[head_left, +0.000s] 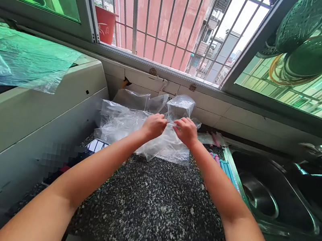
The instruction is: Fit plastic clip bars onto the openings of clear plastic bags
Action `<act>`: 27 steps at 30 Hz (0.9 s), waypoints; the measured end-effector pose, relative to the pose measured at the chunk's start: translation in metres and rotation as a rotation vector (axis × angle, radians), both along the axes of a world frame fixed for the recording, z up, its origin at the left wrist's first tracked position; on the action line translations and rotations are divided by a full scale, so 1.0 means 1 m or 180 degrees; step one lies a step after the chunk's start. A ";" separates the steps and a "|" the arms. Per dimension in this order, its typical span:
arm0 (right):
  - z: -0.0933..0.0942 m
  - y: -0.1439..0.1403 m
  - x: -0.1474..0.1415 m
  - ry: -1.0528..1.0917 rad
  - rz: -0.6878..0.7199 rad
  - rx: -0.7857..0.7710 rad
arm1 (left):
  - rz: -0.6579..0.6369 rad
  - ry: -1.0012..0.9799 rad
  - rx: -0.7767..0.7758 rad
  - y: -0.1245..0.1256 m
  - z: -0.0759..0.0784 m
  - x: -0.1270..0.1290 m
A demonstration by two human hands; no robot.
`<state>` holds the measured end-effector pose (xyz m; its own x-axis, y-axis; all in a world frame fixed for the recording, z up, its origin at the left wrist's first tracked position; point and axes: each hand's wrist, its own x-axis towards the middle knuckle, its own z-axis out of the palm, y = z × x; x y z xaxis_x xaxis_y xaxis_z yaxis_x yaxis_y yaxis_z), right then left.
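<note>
Both arms reach out over the speckled dark countertop (150, 208). My left hand (154, 126) is closed, its fingers pinching the edge of a clear plastic bag (181, 104). Close by on the right, my right hand (187, 131) has its fingers curled in a pinch at the same bag, which stands up partly puffed out beyond the hands. Beneath and behind them, a loose pile of clear plastic bags (119, 124) lies crumpled on the counter. The lower edge of the held bag blends into the pile, so its full outline cannot be made out.
A metal sink (256, 192) lies on the right, with pink and teal strips (224, 165) beside it. A phone (96, 145) rests left of the pile. The beige appliance (78, 79) under plastic sheeting (24, 58) borders the left side. Behind is a barred window (170, 20).
</note>
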<state>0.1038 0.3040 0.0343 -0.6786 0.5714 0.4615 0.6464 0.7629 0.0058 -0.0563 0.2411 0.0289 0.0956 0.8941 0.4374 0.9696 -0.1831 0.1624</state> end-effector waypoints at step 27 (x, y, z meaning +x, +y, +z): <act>-0.067 -0.130 0.035 0.2189 0.0150 -0.2202 | -0.0678 -0.2708 -0.1066 -0.122 -0.063 0.017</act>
<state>0.1384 0.1743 -0.0330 -0.4158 0.8443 0.3381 0.3101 0.4811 -0.8200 -0.0397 0.1187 -0.0341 0.0383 0.9866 0.1586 0.4523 -0.1586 0.8776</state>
